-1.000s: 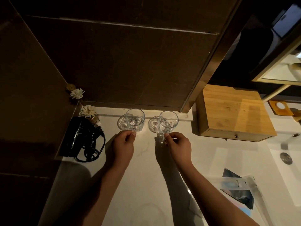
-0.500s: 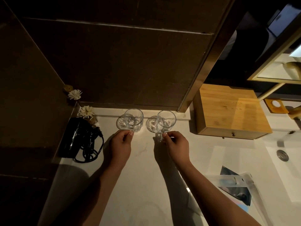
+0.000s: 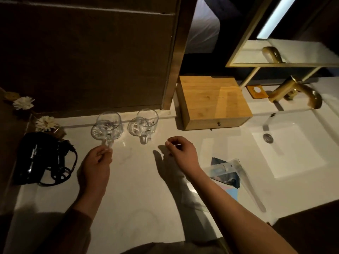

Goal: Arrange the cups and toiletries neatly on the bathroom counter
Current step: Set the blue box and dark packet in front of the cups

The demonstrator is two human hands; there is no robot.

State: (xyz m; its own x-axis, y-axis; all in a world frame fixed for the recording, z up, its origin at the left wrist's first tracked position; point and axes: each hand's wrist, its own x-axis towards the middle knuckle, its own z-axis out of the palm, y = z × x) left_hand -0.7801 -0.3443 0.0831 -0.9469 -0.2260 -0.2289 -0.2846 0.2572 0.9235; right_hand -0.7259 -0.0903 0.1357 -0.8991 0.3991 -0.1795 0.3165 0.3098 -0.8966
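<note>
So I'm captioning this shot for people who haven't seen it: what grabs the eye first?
Two clear glass mugs, the left mug and the right mug, stand side by side at the back of the white counter. The left hand pinches the left mug's handle; the right hand hovers apart from the right one. A wooden box glows beside the sink.

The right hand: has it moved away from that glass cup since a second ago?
Yes. The right hand has let go of the right cup and drawn back toward the person, slightly toward the sink side; the cup stays beside the wooden box.

Bathroom, white sink (image 3: 293,149), gold tap (image 3: 297,92), hairdryer (image 3: 38,156)
</note>
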